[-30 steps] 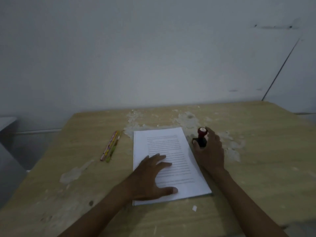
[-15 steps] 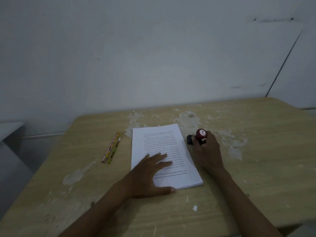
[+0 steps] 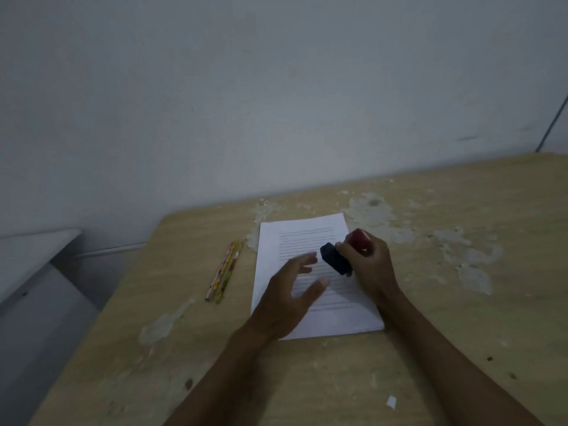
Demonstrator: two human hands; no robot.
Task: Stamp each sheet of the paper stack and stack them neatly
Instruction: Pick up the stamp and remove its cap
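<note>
A stack of white printed sheets (image 3: 295, 238) lies on the worn wooden table (image 3: 461, 318). My right hand (image 3: 370, 265) grips a stamp (image 3: 336, 261) with a red knob and a dark block, held tilted above the upper right part of the top sheet. My left hand (image 3: 289, 296) hovers over the lower left of the stack, fingers spread and relaxed, holding nothing. Both forearms reach in from the bottom edge.
Two or three colourful pencils (image 3: 224, 270) lie side by side left of the stack. Flaked white patches (image 3: 461, 256) mark the tabletop at the right and back. A small paper scrap (image 3: 391, 401) lies near the front edge. A grey ledge (image 3: 33, 256) stands left of the table.
My right hand has lifted the stamp off the table and swung it left over the stack. My left hand has risen from the paper. The view has turned left.
</note>
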